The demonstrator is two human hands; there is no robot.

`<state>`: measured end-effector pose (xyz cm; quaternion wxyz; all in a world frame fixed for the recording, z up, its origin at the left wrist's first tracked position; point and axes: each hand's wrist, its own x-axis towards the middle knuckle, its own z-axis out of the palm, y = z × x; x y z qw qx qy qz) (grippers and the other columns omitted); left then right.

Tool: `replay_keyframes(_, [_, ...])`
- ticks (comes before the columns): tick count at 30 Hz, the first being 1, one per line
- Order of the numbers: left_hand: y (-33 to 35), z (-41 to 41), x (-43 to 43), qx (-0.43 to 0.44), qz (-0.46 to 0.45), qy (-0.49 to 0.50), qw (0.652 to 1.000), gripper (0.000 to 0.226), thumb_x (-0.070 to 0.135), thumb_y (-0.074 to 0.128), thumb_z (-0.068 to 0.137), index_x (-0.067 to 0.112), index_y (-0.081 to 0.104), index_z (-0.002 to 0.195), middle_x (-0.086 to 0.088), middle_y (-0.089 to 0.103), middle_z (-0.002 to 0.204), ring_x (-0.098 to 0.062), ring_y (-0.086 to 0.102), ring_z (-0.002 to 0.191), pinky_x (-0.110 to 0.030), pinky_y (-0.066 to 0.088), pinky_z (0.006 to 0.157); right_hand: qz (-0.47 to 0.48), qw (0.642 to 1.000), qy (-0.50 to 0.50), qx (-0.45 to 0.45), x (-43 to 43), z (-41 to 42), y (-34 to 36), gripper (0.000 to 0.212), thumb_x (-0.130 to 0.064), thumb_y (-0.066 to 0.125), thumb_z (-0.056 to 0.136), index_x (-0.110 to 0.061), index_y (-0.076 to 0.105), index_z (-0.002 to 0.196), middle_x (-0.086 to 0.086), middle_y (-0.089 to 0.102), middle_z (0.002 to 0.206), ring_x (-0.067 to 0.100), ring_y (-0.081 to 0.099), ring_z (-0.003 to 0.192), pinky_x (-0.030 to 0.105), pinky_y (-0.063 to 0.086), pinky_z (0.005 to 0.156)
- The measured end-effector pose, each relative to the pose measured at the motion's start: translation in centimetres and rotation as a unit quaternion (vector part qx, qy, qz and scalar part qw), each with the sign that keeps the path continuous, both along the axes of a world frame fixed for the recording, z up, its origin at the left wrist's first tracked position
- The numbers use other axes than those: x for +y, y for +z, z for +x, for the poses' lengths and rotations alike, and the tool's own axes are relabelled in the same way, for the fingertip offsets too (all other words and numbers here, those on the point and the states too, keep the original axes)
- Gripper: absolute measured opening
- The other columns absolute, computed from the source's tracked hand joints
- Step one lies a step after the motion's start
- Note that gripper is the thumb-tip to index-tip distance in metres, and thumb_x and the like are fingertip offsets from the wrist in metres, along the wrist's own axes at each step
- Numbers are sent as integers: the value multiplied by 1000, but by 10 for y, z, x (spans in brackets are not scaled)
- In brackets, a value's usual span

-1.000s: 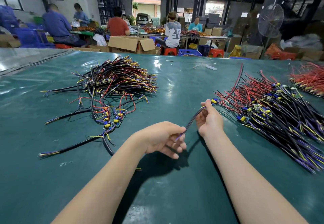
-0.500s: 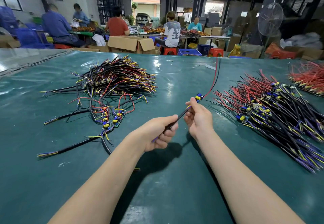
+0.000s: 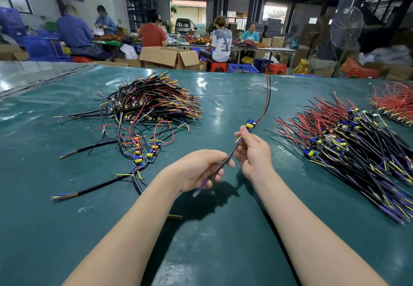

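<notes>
1. Both hands are up over the green surface (image 3: 111, 218), about mid-frame. They hold one wire assy betw them, and it's lifted off the surface.
2. right hand (image 3: 254, 153): its fingers (image 3: 244, 134) pinch the top end of the black cable (image 3: 233, 150). That's just under the little blue/yellow module (image 3: 250, 125), which sits right above the fingertips.
3. left hand (image 3: 201, 169): its fingers (image 3: 224, 162) are curled round the lower part of the cable, w/ the tips pressed on it. The purple/yellow wire ends poke out below the hand and don't touch the surface.
4. The red + black leads (image 3: 266, 102) come out of the module and curve up and away toward the far edge. They hang free in the air.
5. Left of the hands is the left pile (image 3: 152, 104), a messy heap of similar assys w/ black cables. A few loose boards (image 3: 145, 153) lie on the near side of it.
6. Right of the hands is the right pile (image 3: 346, 142), which is bigger and laid roughly one way. Its red ends point away from me and the purple/yellow ends point toward me.
7. Far right there's a red pile (image 3: 395, 104), partly cut off by the frame edge.
8. Bkgd: people (image 3: 152, 35) sit at other tables. There's also an open cardboard box (image 3: 169, 57) and a standing fan (image 3: 346, 28) off to the right.
</notes>
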<state>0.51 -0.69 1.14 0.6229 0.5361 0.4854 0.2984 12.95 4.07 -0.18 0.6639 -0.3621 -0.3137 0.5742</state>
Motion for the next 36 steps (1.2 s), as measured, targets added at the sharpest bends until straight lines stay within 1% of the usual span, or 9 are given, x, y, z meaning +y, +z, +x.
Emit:
replay_keyframes(6, [-6,7,0,21,33,47,998,36,32,33,100,19,38,67,6,28,48,-4,17,34,-10,13,33,-2,1000,12,-3,-1,-3,-1,28,-15,57,90,-6,57,63,-6,44,35,1,38,27,11,34,33])
replay_keyframes(10, [-7,23,-2,263,172,9,949,34,19,28,99,16,28,65,0,29,57,-13,23,47,-24,18,37,-2,998,-2,-63,0,0,-3,29,-11,58,89,-5,56,61,-5,40,32,1,31,25,11,25,30])
replay_keyframes(12, [-8,27,-2,313,223,13,923,36,16,26,99,15,27,63,-1,33,60,-13,28,52,-31,21,48,-5,997,-3,-75,0,-1,-3,29,-11,58,89,-5,57,60,-6,39,32,1,30,26,11,24,30])
replay_keyframes(17, [-9,13,-4,110,88,-23,990,35,32,29,101,19,38,69,7,42,48,-5,32,35,-13,27,37,-10,999,-24,-24,3,5,1,28,-13,57,90,-6,57,63,-8,42,34,0,34,27,10,27,31])
replay_keyframes(20, [-5,9,-3,10,37,-35,999,40,38,28,100,19,50,72,11,45,46,-4,34,35,-10,28,38,-21,999,-39,-8,6,11,0,28,-14,57,91,-7,57,64,-9,44,34,0,35,27,9,28,31])
replay_keyframes(23, [-2,5,-1,27,43,-53,997,45,36,31,100,19,58,68,9,47,53,-3,37,38,-12,30,38,-25,999,-48,-1,8,14,-3,28,-15,57,91,-8,56,63,-9,45,34,0,37,27,9,31,32])
replay_keyframes(28, [-1,7,-6,40,0,-112,993,44,36,29,100,22,44,62,13,46,51,-2,41,42,-12,31,39,-32,997,-60,22,11,18,-5,28,-15,58,90,-8,57,63,-9,46,34,0,40,29,10,35,34])
replay_keyframes(33, [-4,15,-9,156,-24,-178,971,43,35,29,99,19,38,60,12,40,45,-2,35,36,-12,26,37,18,995,-48,-89,12,9,-8,30,-13,60,88,-6,58,59,-8,40,33,3,31,29,14,26,35])
replay_keyframes(36, [-4,17,-9,162,3,-164,973,43,34,34,99,18,46,60,11,49,46,-2,43,38,-10,32,38,3,996,-31,-84,13,10,-6,30,-14,59,89,-6,58,60,-8,41,33,3,32,29,13,28,33])
